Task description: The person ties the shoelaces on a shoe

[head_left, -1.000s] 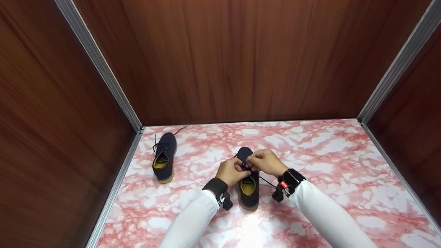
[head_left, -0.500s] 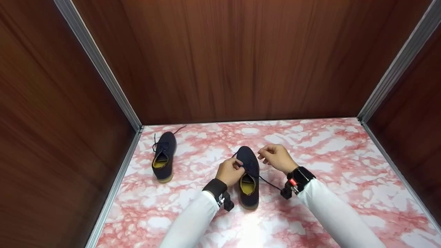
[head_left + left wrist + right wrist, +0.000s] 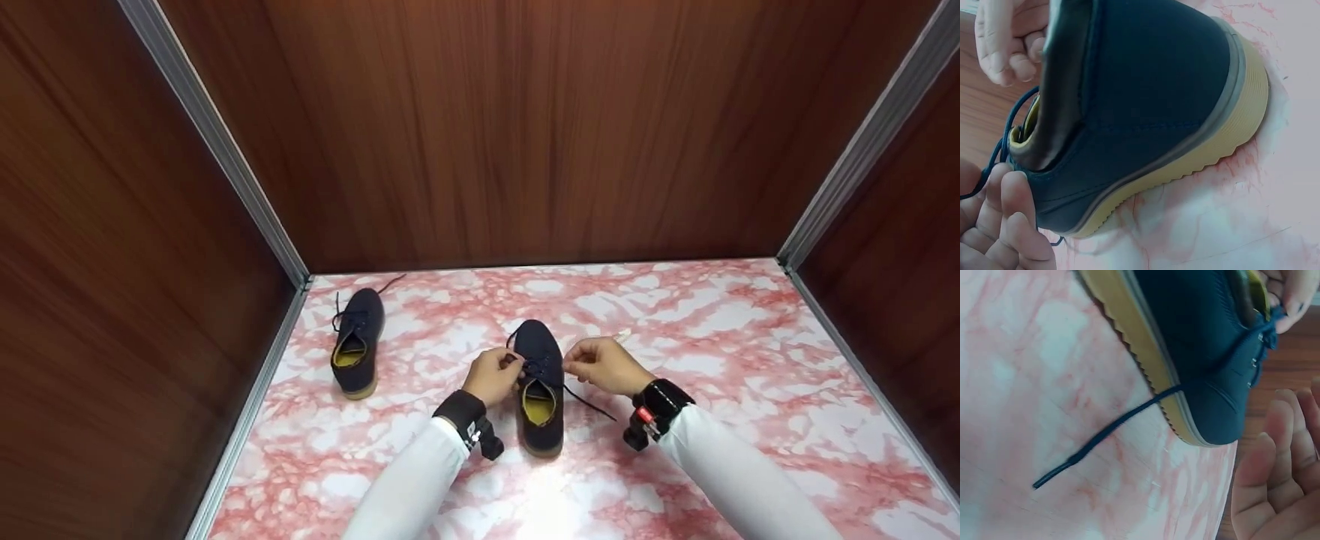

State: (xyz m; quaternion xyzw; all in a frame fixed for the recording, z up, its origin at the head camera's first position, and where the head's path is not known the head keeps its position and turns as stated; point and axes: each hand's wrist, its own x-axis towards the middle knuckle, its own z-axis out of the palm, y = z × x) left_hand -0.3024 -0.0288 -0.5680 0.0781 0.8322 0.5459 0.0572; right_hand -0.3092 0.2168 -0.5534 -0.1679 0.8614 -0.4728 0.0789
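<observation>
A dark navy lace-up shoe (image 3: 536, 343) with a yellow lining and pale ridged sole stands upright, toe pointing away from me. At its left side, my left hand (image 3: 491, 377) pinches a dark shoelace (image 3: 1009, 119) between thumb and finger. My right hand (image 3: 606, 365) is just right of the shoe, its fingers loosely bent. Nothing shows between those fingers in the right wrist view, where the shoe's other lace end (image 3: 1107, 432) hangs down over the sole and lies on the surface. The lacing near the left fingers is partly hidden.
A matching shoe (image 3: 360, 337) stands at the back left with its laces loose. The red-and-white marbled tabletop (image 3: 675, 465) is bounded by brown wood-grain panels (image 3: 525, 135) with grey metal edging (image 3: 247, 176) at the back and sides.
Both hands were together over the laces a second ago. My right hand has since moved off to the right, then slightly down. My left hand has shifted a little left, holding the shoelace.
</observation>
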